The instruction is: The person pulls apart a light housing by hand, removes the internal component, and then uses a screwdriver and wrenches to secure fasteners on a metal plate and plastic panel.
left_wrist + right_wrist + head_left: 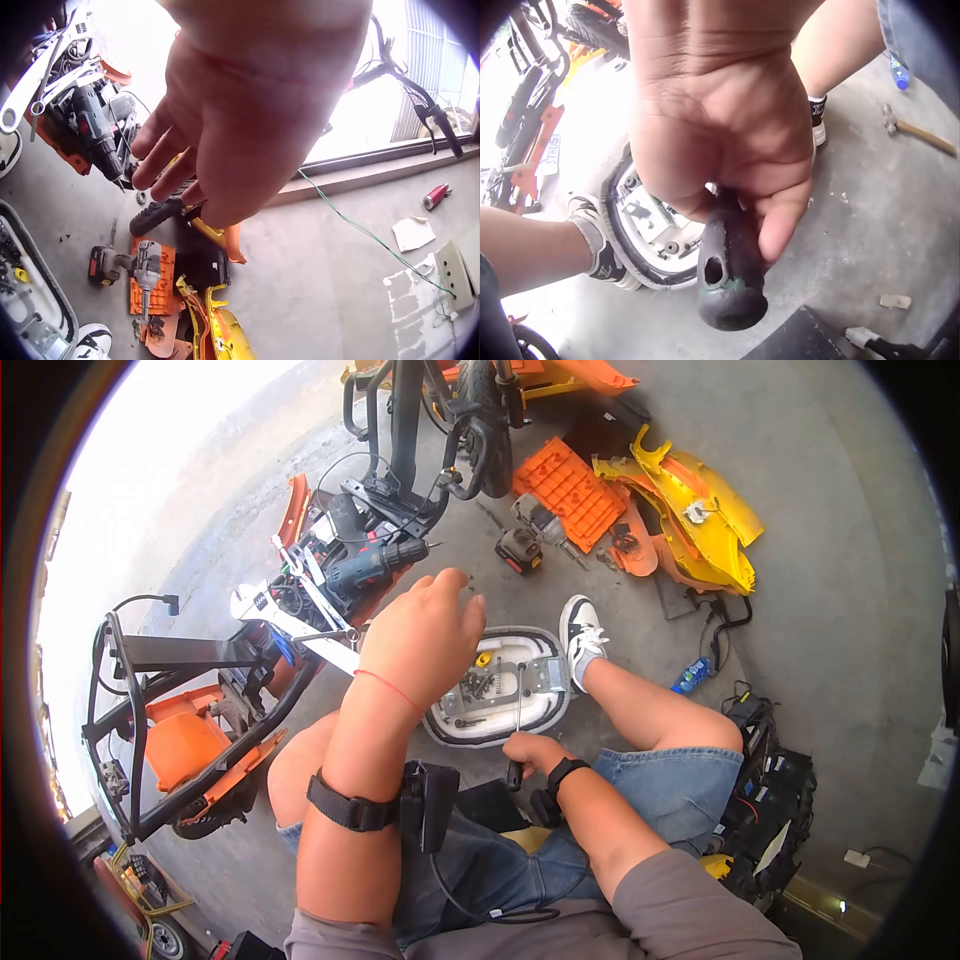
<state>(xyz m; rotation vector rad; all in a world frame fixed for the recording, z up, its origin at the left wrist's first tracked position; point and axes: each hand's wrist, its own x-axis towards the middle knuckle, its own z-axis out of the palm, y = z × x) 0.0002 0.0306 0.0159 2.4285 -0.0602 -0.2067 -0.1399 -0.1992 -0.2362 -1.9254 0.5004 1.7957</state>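
Note:
My right hand [537, 751] grips a screwdriver [515, 773] by its black handle. The butt of the handle, with a hole through it, points at the camera in the right wrist view. Its long shaft reaches over a white oval shell [450, 732] with a dark rim, lying between the feet. Inside are metal plates, a spring, loose dark hardware and a small yellow piece [484, 659]. My left hand [425, 630] hangs in the air over the shell's left side, holding nothing. Its fingers [152, 142] are loosely extended in the left wrist view.
A cordless drill [365, 565], a large adjustable wrench [275, 615] and other tools are heaped at the left. Ahead lie an impact wrench [520, 545], an orange panel [570, 495] and yellow fairings [690, 510]. Dark frames stand left and ahead; a hammer [919, 135] lies right.

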